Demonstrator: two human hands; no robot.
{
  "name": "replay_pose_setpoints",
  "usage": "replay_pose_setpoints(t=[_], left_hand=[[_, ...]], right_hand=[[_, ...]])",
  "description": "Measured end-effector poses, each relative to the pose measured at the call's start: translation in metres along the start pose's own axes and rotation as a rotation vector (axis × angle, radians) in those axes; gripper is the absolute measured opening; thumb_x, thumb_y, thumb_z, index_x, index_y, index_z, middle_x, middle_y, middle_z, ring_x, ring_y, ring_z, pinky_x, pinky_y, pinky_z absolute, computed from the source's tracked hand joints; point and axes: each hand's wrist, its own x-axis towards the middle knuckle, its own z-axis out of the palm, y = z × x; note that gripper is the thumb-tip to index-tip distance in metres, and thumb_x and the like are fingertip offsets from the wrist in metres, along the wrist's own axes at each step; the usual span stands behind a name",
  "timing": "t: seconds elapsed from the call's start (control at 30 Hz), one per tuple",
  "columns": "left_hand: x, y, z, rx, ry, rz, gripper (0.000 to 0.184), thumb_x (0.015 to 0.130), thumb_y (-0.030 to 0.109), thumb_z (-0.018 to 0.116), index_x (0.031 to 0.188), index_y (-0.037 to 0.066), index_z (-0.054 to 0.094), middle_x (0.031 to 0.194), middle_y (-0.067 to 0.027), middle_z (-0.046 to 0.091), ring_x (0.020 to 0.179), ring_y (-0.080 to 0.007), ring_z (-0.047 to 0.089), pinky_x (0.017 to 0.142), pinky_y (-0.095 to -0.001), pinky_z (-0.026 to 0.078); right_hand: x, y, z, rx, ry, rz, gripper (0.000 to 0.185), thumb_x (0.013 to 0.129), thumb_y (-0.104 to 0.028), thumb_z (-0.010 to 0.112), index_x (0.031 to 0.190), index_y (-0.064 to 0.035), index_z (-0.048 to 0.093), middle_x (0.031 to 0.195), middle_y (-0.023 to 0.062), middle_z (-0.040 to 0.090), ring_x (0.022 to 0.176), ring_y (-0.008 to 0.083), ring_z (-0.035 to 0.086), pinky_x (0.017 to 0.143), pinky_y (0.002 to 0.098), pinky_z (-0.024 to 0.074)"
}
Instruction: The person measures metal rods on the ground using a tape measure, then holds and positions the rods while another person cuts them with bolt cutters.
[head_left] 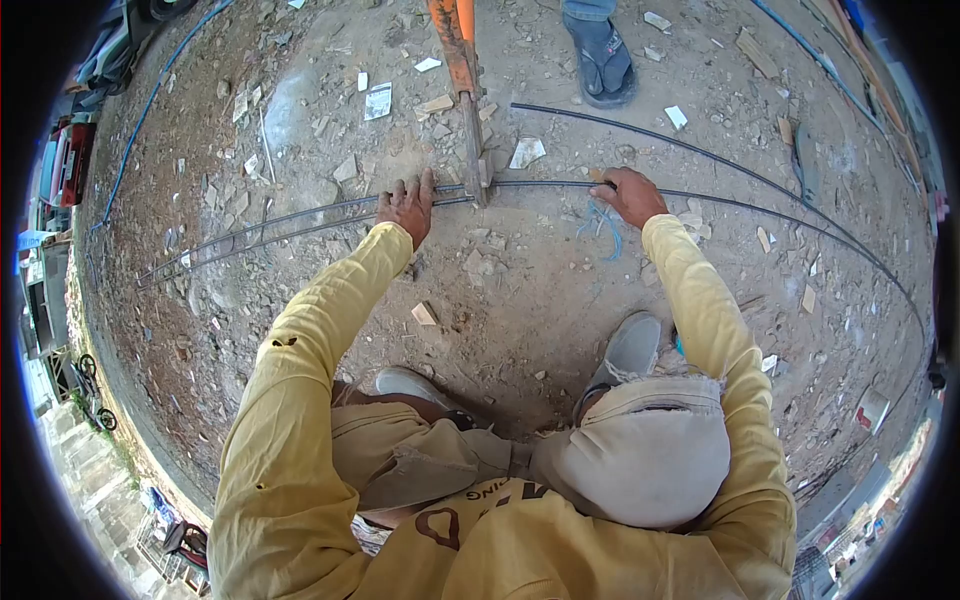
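Note:
My left hand [407, 208] lies across two thin steel rods, its fingers bent over them just left of the cutting tool. My right hand [632, 197] grips the upper steel rod [545, 184] between thumb and fingers, right of the tool. Between my hands stands a bolt cutter [472, 140] with orange handles, its jaws down around the rod. Whether the rod is cut through there cannot be seen. The lower rod [330, 226] ends near the jaws. Beside my right hand a blue strand of twine [606, 235] lies on the dirt.
Another steel rod [660, 134] curves across the ground to the right. Another person's sandalled foot [603, 60] stands beyond the cutter. Broken tile pieces [527, 152] and stones litter the dirt. A blue hose [145, 110] runs along the left; a bicycle [92, 393] stands farther out.

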Motion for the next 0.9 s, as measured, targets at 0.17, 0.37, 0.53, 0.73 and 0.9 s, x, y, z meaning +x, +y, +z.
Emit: replay_pose_setpoints(t=[0.17, 0.37, 0.53, 0.73, 0.9], left_hand=[[-0.031, 0.013, -0.026, 0.019, -0.158, -0.005, 0.064, 0.091, 0.011, 0.041, 0.151, 0.002, 0.018, 0.144, -0.0188, 0.035, 0.129, -0.0372, 0.039, 0.099, -0.0493, 0.041], [-0.079, 0.002, -0.010, -0.389, -0.458, 0.184, 0.046, 0.089, 0.012, 0.052, 0.135, 0.010, 0.047, 0.123, -0.0221, 0.057, 0.109, -0.0417, 0.058, 0.095, -0.0459, 0.047], [-0.105, 0.001, 0.000, -0.519, -0.541, 0.301, 0.026, 0.090, 0.021, 0.057, 0.111, 0.006, 0.063, 0.098, -0.0185, 0.068, 0.093, -0.0374, 0.065, 0.082, -0.0444, 0.052], [-0.096, 0.042, -0.041, -0.614, -0.664, 0.423, 0.025, 0.088, 0.025, 0.062, 0.105, 0.007, 0.065, 0.090, -0.0163, 0.069, 0.086, -0.0354, 0.067, 0.077, -0.0432, 0.052], [-0.078, 0.130, -0.083, -0.740, -0.509, 0.477, 0.025, 0.087, 0.023, 0.064, 0.106, 0.007, 0.064, 0.088, -0.0156, 0.070, 0.087, -0.0348, 0.068, 0.079, -0.0432, 0.053]], right_hand=[[-0.004, -0.003, -0.001, -0.037, 0.061, 0.024, 0.039, 0.083, -0.039, 0.069, 0.105, -0.0067, 0.068, 0.103, 0.0168, 0.065, 0.102, 0.0354, 0.060, 0.090, 0.0445, 0.0450], [-0.016, -0.015, -0.002, -0.173, 0.156, 0.051, 0.041, 0.081, -0.038, 0.071, 0.110, -0.0107, 0.065, 0.107, 0.0114, 0.061, 0.110, 0.0330, 0.054, 0.095, 0.0453, 0.0404], [-0.045, -0.018, -0.025, -0.020, 0.388, 0.059, 0.045, 0.079, -0.036, 0.073, 0.116, -0.0125, 0.062, 0.117, 0.0131, 0.056, 0.114, 0.0342, 0.051, 0.098, 0.0457, 0.0386], [-0.130, 0.057, -0.067, 0.190, 0.630, 0.447, 0.044, 0.082, -0.032, 0.070, 0.119, -0.0099, 0.059, 0.095, 0.0162, 0.066, 0.090, 0.0331, 0.063, 0.082, 0.0437, 0.0479], [-0.218, 0.077, -0.060, 0.346, 0.704, 0.692, 0.047, 0.083, -0.026, 0.069, 0.124, -0.0087, 0.054, 0.088, 0.0171, 0.067, 0.082, 0.0333, 0.065, 0.078, 0.0435, 0.0501]])
